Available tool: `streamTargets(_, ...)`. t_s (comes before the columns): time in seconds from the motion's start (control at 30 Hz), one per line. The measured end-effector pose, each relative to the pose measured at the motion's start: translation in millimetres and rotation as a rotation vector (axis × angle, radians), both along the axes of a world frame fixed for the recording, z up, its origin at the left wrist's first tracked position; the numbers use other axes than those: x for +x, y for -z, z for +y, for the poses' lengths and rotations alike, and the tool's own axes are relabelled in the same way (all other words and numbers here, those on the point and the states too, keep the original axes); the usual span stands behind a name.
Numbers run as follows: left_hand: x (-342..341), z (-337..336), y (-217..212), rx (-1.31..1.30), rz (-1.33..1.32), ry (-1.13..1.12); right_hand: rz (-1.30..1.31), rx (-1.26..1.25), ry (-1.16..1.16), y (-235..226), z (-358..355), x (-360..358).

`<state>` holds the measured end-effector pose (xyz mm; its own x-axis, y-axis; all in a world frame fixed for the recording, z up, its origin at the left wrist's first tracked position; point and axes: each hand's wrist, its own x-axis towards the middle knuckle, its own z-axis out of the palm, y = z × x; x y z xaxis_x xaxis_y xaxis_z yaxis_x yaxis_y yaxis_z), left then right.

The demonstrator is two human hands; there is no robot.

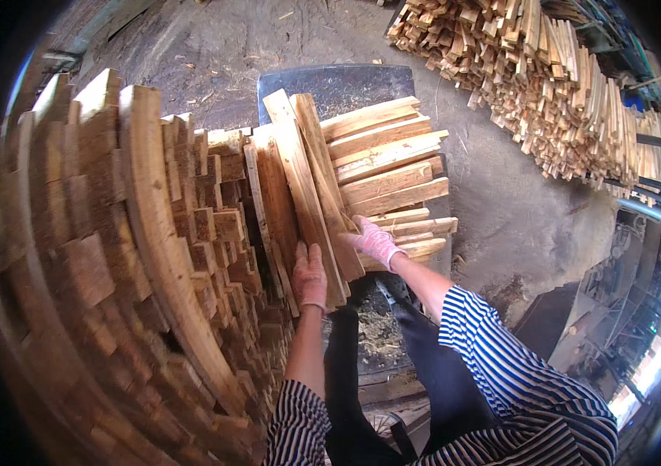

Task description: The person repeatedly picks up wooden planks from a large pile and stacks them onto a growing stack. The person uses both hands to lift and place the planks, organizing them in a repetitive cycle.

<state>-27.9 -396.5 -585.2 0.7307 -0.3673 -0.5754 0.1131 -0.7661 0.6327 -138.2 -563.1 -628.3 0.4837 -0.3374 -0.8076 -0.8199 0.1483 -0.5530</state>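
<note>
Two long, rough wooden boards (305,180) lie side by side, slanting across the pile in front of me. My left hand (311,279), in a pinkish work glove, presses against the left edge of these boards near their close end, its fingers pointing away from me. On the opposite edge, my gloved right hand (374,242) grips the right board (329,182), its fingers partly hidden. The pair is held between both hands. Beneath and to the right, several shorter wooden pieces (385,159) are fanned out in a layer over a dark platform (338,79).
A tall stack of wooden boards (97,272) rises close on my left. A large heap of cut wood sticks (532,85) stands at the far right. Dirt floor (206,46) with scattered chips surrounds the platform. Metal bars (657,186) jut in at the right.
</note>
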Motion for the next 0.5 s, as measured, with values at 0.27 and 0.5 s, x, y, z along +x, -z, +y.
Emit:
streamTargets(0.27,-67,-29,9,0.052,0.127,-0.194,-0.249,0.487,0.486,29,21,4)
streamTargets(0.5,-105,-57,33,-0.277,0.373,-0.236,-0.227,0.319,0.227,-13,-35,-71)
